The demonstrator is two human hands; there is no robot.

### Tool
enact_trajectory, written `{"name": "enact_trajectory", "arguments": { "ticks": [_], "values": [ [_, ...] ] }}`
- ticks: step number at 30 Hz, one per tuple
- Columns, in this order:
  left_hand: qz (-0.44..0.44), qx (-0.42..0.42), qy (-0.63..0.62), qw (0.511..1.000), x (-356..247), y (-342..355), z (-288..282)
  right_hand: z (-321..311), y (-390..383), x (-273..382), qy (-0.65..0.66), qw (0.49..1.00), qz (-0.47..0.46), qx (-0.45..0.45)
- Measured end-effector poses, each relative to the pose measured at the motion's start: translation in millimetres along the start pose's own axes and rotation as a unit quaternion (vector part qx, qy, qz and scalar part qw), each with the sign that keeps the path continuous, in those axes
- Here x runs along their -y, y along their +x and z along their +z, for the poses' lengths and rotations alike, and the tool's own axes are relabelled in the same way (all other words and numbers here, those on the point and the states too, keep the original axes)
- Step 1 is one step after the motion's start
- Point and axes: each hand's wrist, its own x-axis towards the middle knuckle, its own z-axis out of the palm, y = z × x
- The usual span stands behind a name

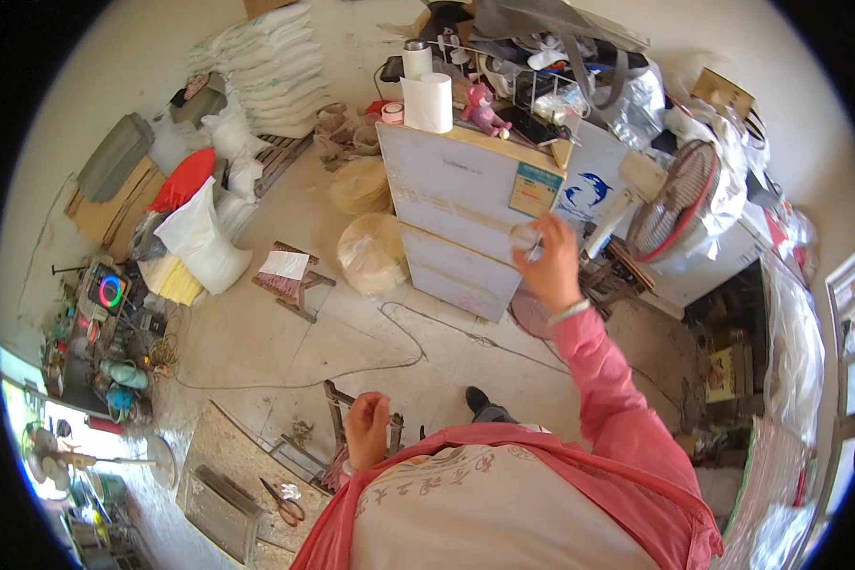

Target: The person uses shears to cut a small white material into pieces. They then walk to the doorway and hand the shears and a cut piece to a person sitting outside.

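Observation:
My right hand [550,268] is raised in front of a white refrigerator [451,195] that has a yellowish top edge. Its thumb and fingers are closed on a small clear, round thing [524,237], partly covered by the fingertips. Lower down, close to my body, my left hand [367,432] has curled fingers, and whatever may be inside them is hidden. A small wooden stool [335,394] stands just beyond it. On top of the refrigerator are a white paper roll [427,103], a pale bottle [415,59] and a pink teddy bear [484,111].
A fan [674,201] with a red rim stands to the right. Round wrapped bundles [370,255] sit left of the refrigerator, near another stool [290,275]. A dark cable [418,356] crosses the floor. Scissors [285,505] lie on a board at lower left; white sacks [266,76] are stacked behind.

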Motion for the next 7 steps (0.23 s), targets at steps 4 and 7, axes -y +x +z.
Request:
{"name": "enact_trajectory", "arguments": {
  "ticks": [4,7],
  "values": [
    [0.105,-0.089,-0.003,0.991,-68.7,14.3,41.0,45.2,93.2,-89.4,-0.089,0.996,0.000,-0.012],
    [0.337,-0.127,0.176,0.916,-138.3,24.9,68.1,84.9,136.2,-120.6,-0.135,0.991,-0.011,0.010]
  ]
}}
